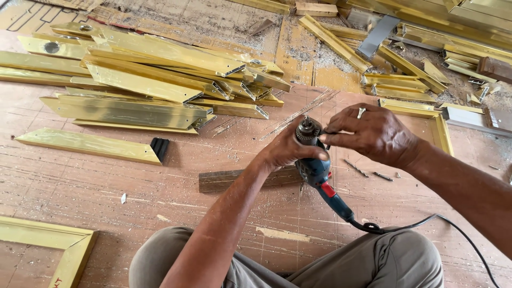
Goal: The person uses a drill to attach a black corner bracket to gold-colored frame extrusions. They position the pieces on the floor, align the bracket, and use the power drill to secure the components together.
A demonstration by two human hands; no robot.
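Hands meet over a blue corded electric drill with a red switch [318, 172], held chuck-up above the scuffed brown plywood floor [80, 186]. Left hand [288, 152] wraps its body, fingers clamped; right hand [376, 133] pinches at the dark metal chuck [308, 130]. Gold mitred frame mouldings [154, 80] pile far left.

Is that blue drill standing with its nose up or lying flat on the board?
Nose up: the blue drill is held upright, left hand around its body, right hand at the chuck.

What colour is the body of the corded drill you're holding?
Blue, with a red switch, on the corded electric drill; its chuck is dark metal. Head view shows it best.
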